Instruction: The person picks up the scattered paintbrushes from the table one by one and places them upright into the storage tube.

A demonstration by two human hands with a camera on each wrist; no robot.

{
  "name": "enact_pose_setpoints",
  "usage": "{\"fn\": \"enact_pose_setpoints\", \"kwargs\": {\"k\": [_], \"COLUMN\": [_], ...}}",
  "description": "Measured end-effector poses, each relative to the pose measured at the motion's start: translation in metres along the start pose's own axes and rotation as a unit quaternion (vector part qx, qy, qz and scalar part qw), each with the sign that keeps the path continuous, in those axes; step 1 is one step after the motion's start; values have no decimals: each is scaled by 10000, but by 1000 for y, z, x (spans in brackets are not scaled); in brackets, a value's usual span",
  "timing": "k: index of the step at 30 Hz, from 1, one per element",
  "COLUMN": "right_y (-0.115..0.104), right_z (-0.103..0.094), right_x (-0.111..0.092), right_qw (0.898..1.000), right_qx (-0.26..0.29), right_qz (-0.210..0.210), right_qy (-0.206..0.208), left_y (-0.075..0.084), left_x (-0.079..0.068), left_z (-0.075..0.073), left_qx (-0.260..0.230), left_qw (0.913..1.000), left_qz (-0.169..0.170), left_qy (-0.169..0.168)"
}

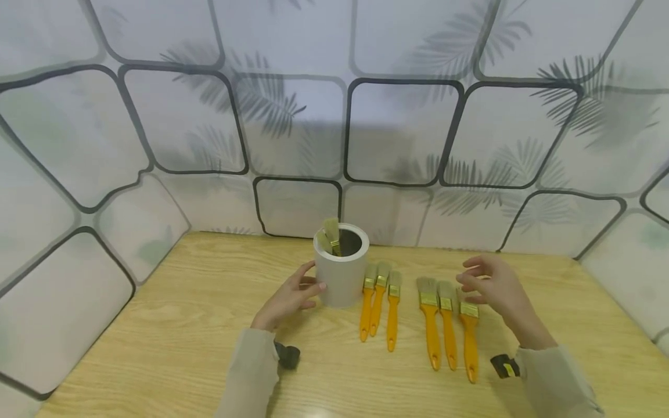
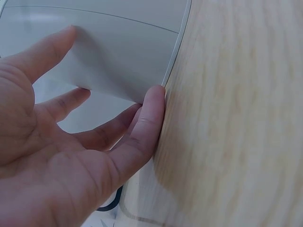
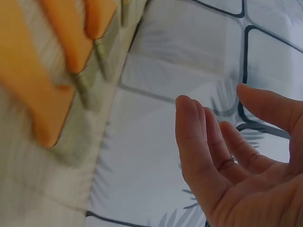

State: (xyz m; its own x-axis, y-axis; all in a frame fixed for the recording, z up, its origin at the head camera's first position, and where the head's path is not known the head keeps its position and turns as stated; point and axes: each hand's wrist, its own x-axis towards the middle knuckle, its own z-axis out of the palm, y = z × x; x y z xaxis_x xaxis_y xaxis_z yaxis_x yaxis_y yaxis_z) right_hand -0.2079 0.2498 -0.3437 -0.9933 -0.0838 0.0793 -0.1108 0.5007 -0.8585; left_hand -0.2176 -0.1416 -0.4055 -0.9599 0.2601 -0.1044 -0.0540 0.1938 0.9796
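Observation:
A white cylindrical container [image 1: 341, 281] stands upright at the table's middle, with paintbrushes [image 1: 331, 232] inside, bristles up. My left hand [image 1: 290, 297] rests against its left side, fingertips touching low on the wall; in the left wrist view this hand [image 2: 90, 142] has its fingers spread along the container [image 2: 118, 52]. Three orange-handled paintbrushes [image 1: 393, 319] lie just right of the container, and three wider ones [image 1: 431, 337] further right. My right hand [image 1: 493, 287] hovers beside the rightmost paintbrush [image 1: 470, 342], fingers loosely bent and holding nothing, also seen as a hand [image 3: 236, 161] in the right wrist view.
The light wooden table [image 1: 157, 348] meets a patterned wall covering [image 1: 292, 128] at the back and sides. The container stands near the back edge. Black wrist devices [image 1: 287, 355] sit at both cuffs.

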Motion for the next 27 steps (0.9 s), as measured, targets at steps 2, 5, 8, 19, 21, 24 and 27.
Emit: {"fn": "enact_pose_setpoints", "kwargs": {"k": [2, 5, 8, 19, 21, 24, 27], "right_y": [6, 15, 21, 35, 39, 45, 50], "right_z": [-5, -11, -14, -17, -16, -14, -11], "right_x": [-4, -8, -12, -19, -20, -21, -23], "right_qw": [9999, 9998, 9993, 9962, 9951, 9927, 9903], "right_qx": [-102, -155, -129, -67, -28, 56, 59], "right_qz": [58, 160, 352, 843, 944, 1124, 1247], "right_qy": [-7, -10, -73, -205, -288, -442, -617], "left_y": [0, 1, 2, 3, 3, 3, 2], "left_x": [0, -1, -1, 2, 2, 1, 0], "left_z": [0, 1, 0, -2, -1, 0, 1], "left_qx": [11, 18, 13, 21, 41, 76, 45], "left_qw": [10000, 10000, 10000, 10000, 10000, 10000, 9999], "left_qz": [-35, -56, -28, 11, -3, -37, -84], "left_qy": [5, -10, -14, -22, -5, 42, 92]}}
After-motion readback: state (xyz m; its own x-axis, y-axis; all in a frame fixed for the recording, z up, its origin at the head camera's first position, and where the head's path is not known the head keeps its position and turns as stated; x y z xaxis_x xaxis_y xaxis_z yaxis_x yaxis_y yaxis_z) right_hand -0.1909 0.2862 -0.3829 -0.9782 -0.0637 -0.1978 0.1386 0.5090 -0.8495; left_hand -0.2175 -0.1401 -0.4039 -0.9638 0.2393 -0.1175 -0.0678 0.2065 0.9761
